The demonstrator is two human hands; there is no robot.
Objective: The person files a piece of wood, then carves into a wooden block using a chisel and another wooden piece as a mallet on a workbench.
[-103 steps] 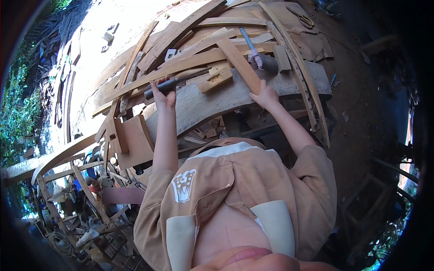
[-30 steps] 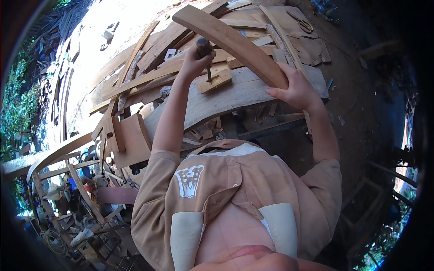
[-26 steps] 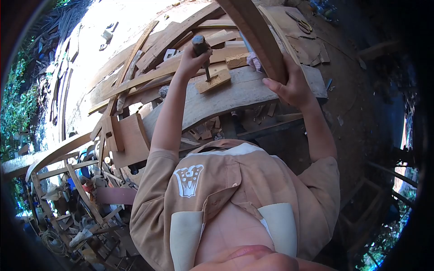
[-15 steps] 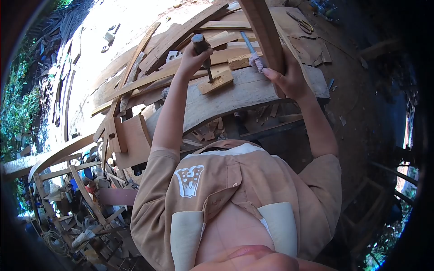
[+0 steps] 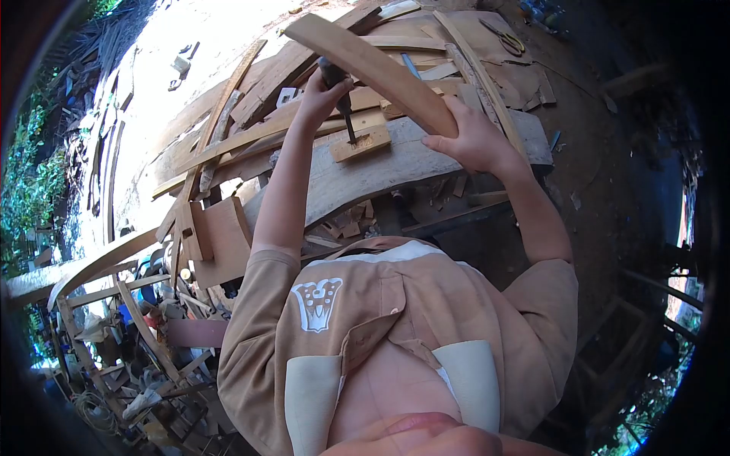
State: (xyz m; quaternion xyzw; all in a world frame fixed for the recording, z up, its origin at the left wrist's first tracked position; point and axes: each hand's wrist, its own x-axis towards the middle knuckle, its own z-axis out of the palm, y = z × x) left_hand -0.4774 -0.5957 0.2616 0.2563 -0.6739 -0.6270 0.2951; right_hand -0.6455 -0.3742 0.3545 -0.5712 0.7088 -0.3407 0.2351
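My left hand (image 5: 323,97) is wrapped round the dark handle of a chisel (image 5: 349,121), held nearly upright. The chisel's tip rests in a cut hollow of a small wooden block (image 5: 362,146), which lies on a thick grey plank (image 5: 395,163). In my right hand (image 5: 475,138) is the near end of a long flat piece of wood (image 5: 372,67). Its far end reaches up and left, above the chisel's top; whether the two touch I cannot tell.
Several long wooden strips (image 5: 293,129) lie behind the block. Scissors (image 5: 508,39) rest at the upper right. A wooden board (image 5: 224,242) and a mortised piece (image 5: 195,232) stand left of the plank. Cluttered scraps (image 5: 144,395) fill the lower left.
Since half a second ago, the wood in my right hand has swung from upright down to the left over the chisel. Earlier, the chisel was held nearly flat; it now stands on the block.
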